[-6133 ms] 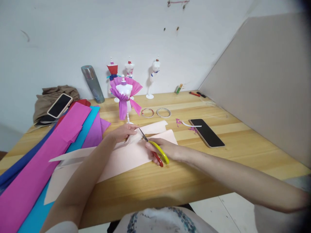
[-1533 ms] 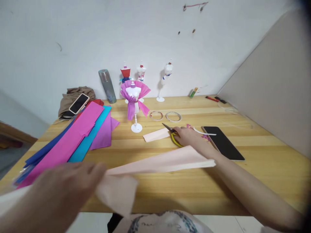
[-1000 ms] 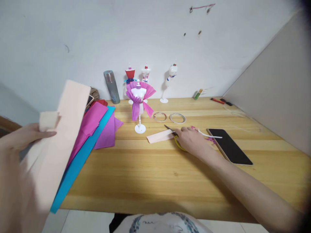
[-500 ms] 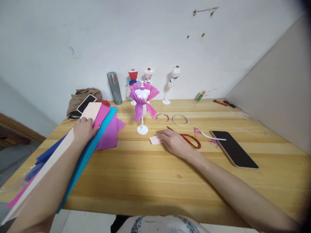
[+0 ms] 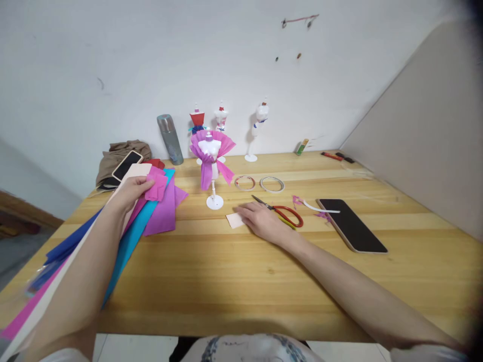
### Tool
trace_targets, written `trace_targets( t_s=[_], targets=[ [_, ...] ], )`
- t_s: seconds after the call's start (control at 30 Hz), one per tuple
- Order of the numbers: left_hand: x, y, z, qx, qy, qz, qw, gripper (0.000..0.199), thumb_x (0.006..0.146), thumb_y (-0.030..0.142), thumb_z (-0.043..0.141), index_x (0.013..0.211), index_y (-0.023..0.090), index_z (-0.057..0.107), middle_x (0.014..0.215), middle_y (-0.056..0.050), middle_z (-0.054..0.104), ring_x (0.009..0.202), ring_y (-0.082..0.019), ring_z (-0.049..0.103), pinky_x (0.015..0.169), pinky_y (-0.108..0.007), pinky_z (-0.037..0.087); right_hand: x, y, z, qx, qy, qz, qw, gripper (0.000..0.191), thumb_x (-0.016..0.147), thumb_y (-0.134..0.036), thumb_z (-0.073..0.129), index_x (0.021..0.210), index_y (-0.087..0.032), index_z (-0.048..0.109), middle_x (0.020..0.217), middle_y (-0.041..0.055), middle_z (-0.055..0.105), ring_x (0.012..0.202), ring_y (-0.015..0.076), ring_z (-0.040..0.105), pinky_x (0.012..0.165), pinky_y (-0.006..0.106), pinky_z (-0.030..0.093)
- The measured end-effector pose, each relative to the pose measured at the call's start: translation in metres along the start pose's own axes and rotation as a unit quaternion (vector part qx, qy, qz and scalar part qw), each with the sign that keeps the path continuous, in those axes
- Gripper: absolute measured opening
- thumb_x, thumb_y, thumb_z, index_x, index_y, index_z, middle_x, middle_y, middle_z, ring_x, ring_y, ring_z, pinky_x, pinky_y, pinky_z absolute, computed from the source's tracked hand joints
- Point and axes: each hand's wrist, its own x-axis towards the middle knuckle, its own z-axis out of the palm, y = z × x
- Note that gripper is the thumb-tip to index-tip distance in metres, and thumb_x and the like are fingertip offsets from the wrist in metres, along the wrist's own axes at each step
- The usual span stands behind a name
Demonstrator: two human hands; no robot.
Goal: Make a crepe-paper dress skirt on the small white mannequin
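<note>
My left hand [image 5: 133, 191] pinches a small pink paper piece [image 5: 156, 185] above a pile of coloured sheets, among them pale pink [image 5: 140, 171], turquoise [image 5: 130, 253] and purple [image 5: 163, 215]. My right hand [image 5: 260, 221] lies on the table, its closed fingers on a small pale pink paper [image 5: 234, 220]. Just right of that hand are red-handled scissors [image 5: 293, 213]. Between the hands, farther back, stands a white mini mannequin [image 5: 210, 147] dressed in purple and pink crepe paper.
Behind stand more mannequins [image 5: 197, 119] and a grey flask [image 5: 170, 141]. Two tape rolls [image 5: 272, 184] lie mid-table. A tablet [image 5: 352, 225] with a white strip is at the right. Brown cloth [image 5: 107, 163] and a phone [image 5: 127, 166] sit at the left.
My left hand has lifted the small pink piece off the sheets. My right hand stays on the pale paper, showing more of the scissors. The whole view has shifted slightly.
</note>
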Motion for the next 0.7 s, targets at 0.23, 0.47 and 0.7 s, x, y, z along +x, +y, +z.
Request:
trace_targets(
  t_s=[0.23, 0.47, 0.7],
  targets=[
    [-0.002, 0.022, 0.032, 0.074, -0.116, 0.025, 0.990, 0.043, 0.060, 0.056, 0.076, 0.078, 0.017, 0.071, 0.073, -0.004, 0.069, 0.070, -0.019, 0.062, 0.070, -0.032, 0.049, 0.009, -0.006, -0.019, 0.040, -0.064, 0.014, 0.997, 0.018, 0.082, -0.005, 0.054, 0.079, -0.015, 0.068, 0.090, 0.0109, 0.065, 0.088, 0.0217, 0.060, 0.081, 0.034, 0.047],
    [-0.047, 0.085, 0.021, 0.035, -0.150, 0.101, 0.983, 0.034, 0.072, 0.052, 0.071, 0.075, 0.019, 0.074, 0.073, -0.006, 0.074, 0.072, -0.021, 0.069, 0.071, -0.033, 0.056, 0.019, -0.027, -0.053, 0.403, -0.048, 0.174, 0.897, 0.018, 0.079, -0.034, 0.064, 0.073, -0.017, 0.059, 0.067, -0.0020, 0.056, 0.059, 0.0111, 0.049, 0.058, 0.025, 0.036],
    [-0.098, 0.130, 0.106, 0.069, -0.169, 0.204, 0.962, 0.030, 0.071, 0.042, 0.074, 0.094, 0.023, 0.075, 0.081, -0.003, 0.075, 0.069, -0.019, 0.066, 0.063, -0.029, 0.051, 0.049, -0.065, -0.090, 0.476, 0.178, 0.151, 0.848, 0.027, 0.071, -0.040, 0.074, 0.074, -0.019, 0.058, 0.072, -0.0007, 0.060, 0.067, 0.0132, 0.055, 0.060, 0.026, 0.041]
  ],
)
